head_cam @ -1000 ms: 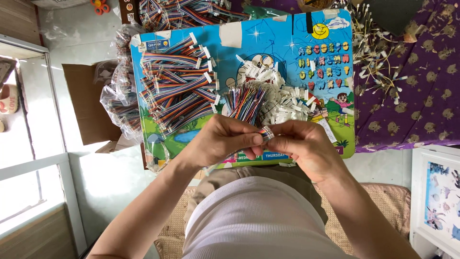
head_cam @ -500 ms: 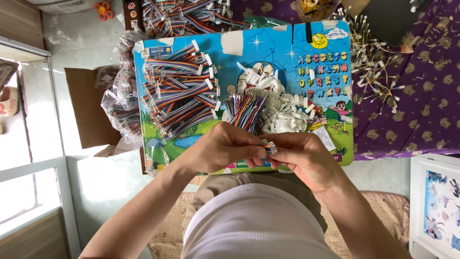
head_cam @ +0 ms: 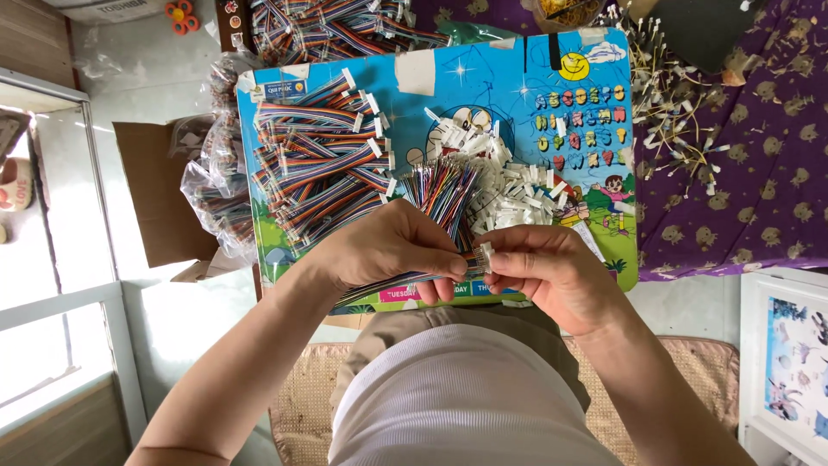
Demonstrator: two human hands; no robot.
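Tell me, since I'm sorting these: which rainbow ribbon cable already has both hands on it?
The one at the board's near edge: left hand pinches its wires, right hand its white connector.

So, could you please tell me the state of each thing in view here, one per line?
Left hand: closed on the ribbon cable.
Right hand: fingertips pinch the white connector at the cable's end.
Finished cables: piled on the blue board.
Loose connectors: heaped, unattached.
Plastic bag: open, holding cables.
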